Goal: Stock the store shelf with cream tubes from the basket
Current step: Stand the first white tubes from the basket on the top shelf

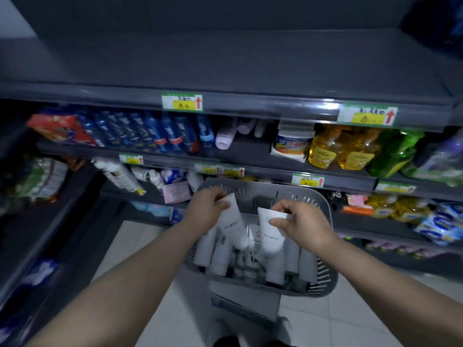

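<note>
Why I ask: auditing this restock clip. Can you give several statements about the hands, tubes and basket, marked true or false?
1. The left hand holds the left cream tube, the right hand the right cream tube. True.
2. The grey basket holds nothing more. False: spare tubes lie in it.
3. Both tubes are held by their caps. False: the fingers pinch the flat ends, caps down.
4. Yellow bottles stand on a shelf to the right. True.

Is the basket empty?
No, many white tubes lie in the basket, and the left hand and right hand each pinch one.
</note>
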Demonstrator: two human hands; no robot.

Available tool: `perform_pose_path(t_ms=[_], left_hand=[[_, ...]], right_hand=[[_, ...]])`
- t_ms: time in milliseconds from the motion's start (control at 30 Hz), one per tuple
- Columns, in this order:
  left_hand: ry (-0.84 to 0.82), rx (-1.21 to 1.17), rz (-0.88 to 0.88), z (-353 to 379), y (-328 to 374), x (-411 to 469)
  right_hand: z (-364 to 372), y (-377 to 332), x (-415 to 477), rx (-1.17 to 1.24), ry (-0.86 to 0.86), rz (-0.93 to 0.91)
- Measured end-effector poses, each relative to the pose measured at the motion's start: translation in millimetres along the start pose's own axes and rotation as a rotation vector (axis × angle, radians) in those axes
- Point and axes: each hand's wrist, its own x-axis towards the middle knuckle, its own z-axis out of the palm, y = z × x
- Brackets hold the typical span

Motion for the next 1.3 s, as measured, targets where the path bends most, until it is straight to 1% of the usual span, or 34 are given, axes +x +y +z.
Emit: perform_pose_path(t_ms=[133,233,333,467,567,800,967,1100,1200,1300], left_hand=[[0.215,-0.020,-0.014,-54,4,-21],[0.303,0.029,0.009,-97,0,-29],[0.335,0.051,0.031,-140,-8,-38],[0.392,0.057,0.065,-197,-26,-52],[0.434,0.073,0.108,-244,-39,-60],[0.534,0.046,0.160,-341,-47,-77],[0.651,-0.045,0.164,-401,-46,-53],[0.709,-0.129,0.152,-427,-45,-19],[0.728,-0.141,0.167,-438,-39,16],[0.695,-0.073,0.200,-446,-28,59]], right_hand=[[-10,-34,3,-0.054,0.122,-0.082],[-10,-71,6,-0.107,0.186,-0.129],[0,-111,8,-0.129,0.259,-0.168],[14,-168,4,-0.139,0.402,-0.157],[20,-214,0,-0.157,0.476,-0.161],[6,-310,4,-0.059,0.594,-0.132],[-24,-366,33,-0.018,0.709,-0.193],[-49,-392,63,0.007,0.797,-0.222],[-69,-396,96,0.032,0.838,-0.242],[-84,-393,133,0.040,0.848,-0.248]])
